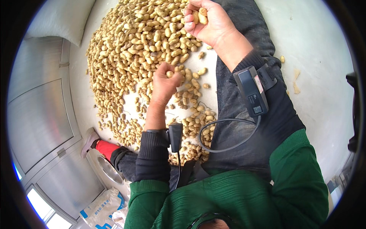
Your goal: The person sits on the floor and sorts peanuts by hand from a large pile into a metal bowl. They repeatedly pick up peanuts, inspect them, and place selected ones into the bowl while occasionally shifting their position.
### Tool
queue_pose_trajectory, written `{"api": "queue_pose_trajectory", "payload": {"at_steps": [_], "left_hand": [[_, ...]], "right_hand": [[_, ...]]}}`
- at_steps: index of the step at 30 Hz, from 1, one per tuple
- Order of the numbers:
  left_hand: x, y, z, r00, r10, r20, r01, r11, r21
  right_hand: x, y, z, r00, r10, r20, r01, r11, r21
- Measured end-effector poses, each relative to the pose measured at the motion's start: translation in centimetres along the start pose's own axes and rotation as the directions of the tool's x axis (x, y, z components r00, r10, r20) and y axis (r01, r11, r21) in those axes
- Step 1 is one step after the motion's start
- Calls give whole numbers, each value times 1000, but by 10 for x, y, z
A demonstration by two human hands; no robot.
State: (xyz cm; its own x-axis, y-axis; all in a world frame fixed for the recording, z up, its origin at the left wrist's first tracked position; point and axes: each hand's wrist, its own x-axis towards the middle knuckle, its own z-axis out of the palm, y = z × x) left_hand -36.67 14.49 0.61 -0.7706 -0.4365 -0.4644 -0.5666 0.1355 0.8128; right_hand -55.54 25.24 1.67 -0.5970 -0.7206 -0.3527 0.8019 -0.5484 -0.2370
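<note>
A large heap of unshelled peanuts (128,54) is spread over the pale floor (308,43) before me and between my legs. Over the heap's near right part, my left hand (164,86) is closed with a peanut (169,74) between thumb and forefinger. Farther out, at the top edge of the view, my right hand (211,25) is turned palm up. Its curled fingers hold a few peanuts (202,16) against the palm. Part of that hand's fingers is cut off by the frame.
My right leg (243,137) stretches along the heap. At left stand a metal bowl (110,169), my shoe (90,141) and a metal-panelled door (40,111). A printed sack (103,209) lies lower left; a white bulging sack (61,20) is upper left. A cable (201,131) loops from my right-wrist device (251,91).
</note>
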Motion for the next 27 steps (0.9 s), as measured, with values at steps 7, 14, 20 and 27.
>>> {"api": "queue_pose_trajectory", "payload": {"at_steps": [7,14,20,27], "left_hand": [[2,-4,42,910,414,10,-268,572,775],[-7,-13,46,894,447,-29,-223,501,836],[-12,-9,27,956,276,-102,-263,957,119],[-40,-34,1,956,230,184,133,220,-966]], "right_hand": [[0,4,-1,999,15,-36,-16,1000,-23],[3,0,-4,1000,25,-3,-25,1000,-7],[0,0,-2,999,30,11,-30,1000,5],[0,1,1,1000,7,-23,-7,1000,1]]}}
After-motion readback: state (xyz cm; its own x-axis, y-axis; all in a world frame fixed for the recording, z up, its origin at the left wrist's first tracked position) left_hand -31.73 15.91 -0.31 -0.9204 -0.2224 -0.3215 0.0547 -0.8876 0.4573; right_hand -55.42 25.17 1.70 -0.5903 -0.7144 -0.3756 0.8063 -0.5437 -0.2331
